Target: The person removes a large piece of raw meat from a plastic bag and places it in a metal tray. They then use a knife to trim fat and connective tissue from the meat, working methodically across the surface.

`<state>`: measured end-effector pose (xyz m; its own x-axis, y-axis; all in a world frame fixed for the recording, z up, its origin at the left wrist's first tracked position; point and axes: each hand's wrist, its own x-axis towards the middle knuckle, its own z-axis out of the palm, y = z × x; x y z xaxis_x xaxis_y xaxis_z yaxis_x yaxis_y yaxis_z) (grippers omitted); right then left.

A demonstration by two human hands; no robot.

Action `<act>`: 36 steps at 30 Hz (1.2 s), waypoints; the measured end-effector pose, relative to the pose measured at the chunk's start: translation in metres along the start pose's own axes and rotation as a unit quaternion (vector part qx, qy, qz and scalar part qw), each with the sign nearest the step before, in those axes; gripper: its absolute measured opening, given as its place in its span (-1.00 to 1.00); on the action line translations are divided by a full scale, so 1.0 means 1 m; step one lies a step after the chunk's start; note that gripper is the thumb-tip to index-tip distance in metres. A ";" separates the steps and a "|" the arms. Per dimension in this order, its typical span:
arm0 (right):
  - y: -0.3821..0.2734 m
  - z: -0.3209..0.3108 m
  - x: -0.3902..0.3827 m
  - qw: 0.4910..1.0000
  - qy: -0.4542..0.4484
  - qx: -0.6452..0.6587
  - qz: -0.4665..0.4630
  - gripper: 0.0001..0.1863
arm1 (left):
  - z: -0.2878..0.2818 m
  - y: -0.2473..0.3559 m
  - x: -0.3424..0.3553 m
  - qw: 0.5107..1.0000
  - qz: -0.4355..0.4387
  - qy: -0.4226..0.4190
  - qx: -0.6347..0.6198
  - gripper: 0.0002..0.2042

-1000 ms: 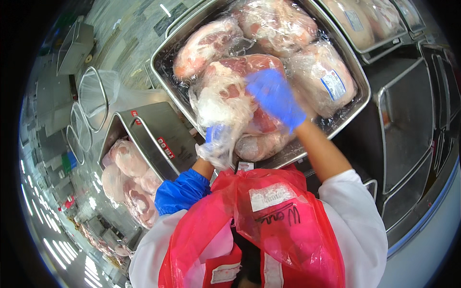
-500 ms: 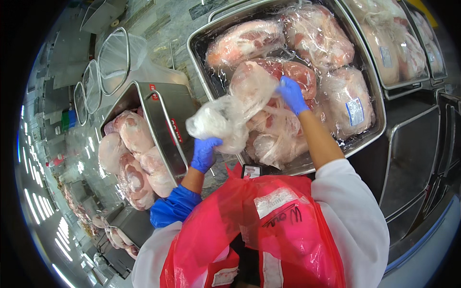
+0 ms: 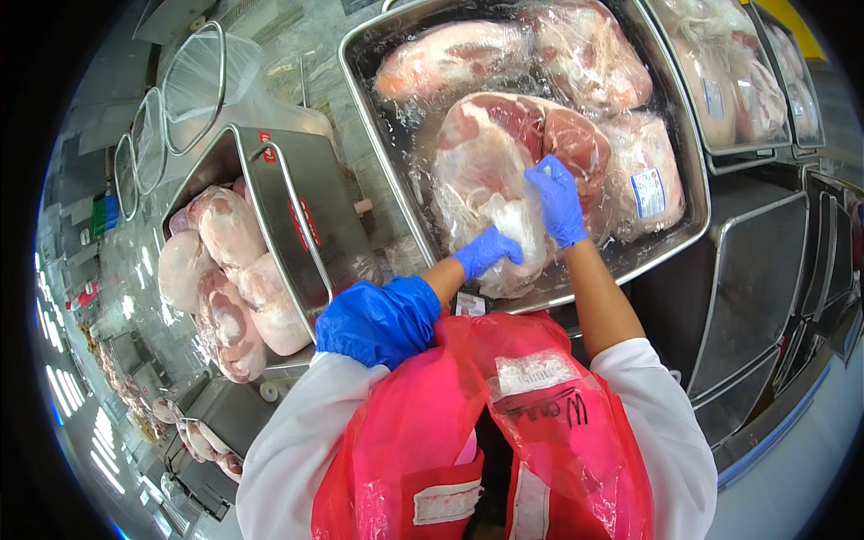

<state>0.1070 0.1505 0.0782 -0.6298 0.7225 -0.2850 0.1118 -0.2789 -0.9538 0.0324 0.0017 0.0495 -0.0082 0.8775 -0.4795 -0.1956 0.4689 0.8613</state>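
Note:
A large steel tub point(image 3: 695, 236) holds several plastic-wrapped pieces of raw meat point(image 3: 454, 67). In its middle lies a big red cut point(image 3: 576, 148) with clear plastic bag point(image 3: 504, 220) over its lower part. My right hand point(image 3: 558, 202), in a blue glove, has its fingers closed on the plastic at the cut's right side. My left hand point(image 3: 488, 252), also gloved, is closed on the bunched end of the bag near the tub's front. A blue-and-white label point(image 3: 649, 193) is on the wrapped piece at the right.
A steel bin point(image 3: 279, 193) of pale meat pieces point(image 3: 225, 234) stands at left, beside wire hoops holding clear bags point(image 3: 207, 72). More tubs of wrapped meat point(image 3: 720, 99) are at upper right, above dark steel carts point(image 3: 751, 297). The tiled floor point(image 3: 315, 72) shows behind.
My left hand has moved right and up from beside the tub into it, with the bunched plastic. The bag now lies lower on the middle cut, showing more red meat. My right hand remains on the plastic.

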 end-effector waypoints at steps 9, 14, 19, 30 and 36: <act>0.139 -0.043 -0.045 0.957 0.195 -0.213 -0.013 -0.72 | -0.102 0.021 -0.040 0.887 -0.032 0.153 -0.435 -0.97; 0.135 0.045 -0.036 0.956 0.227 -0.025 0.186 -0.82 | -0.141 0.057 -0.057 0.898 0.018 0.159 -0.410 -0.79; 0.010 0.046 -0.028 0.814 0.024 0.442 0.375 -0.87 | -0.139 0.053 -0.052 0.967 -0.017 0.199 -0.160 -0.53; 0.107 0.072 0.029 0.985 0.006 0.166 -0.052 -0.75 | -0.095 -0.001 -0.003 0.959 0.014 0.159 0.235 -0.25; -0.028 0.086 0.028 0.979 -0.032 -0.120 -0.160 -0.79 | -0.139 0.014 0.007 0.971 0.101 0.178 0.127 -0.17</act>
<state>0.0203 0.1244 0.1053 -0.7087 0.7049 0.0306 0.0742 0.1176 -0.9903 -0.1069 0.0007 0.0344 -0.3686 0.8847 -0.2855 0.0924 0.3404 0.9357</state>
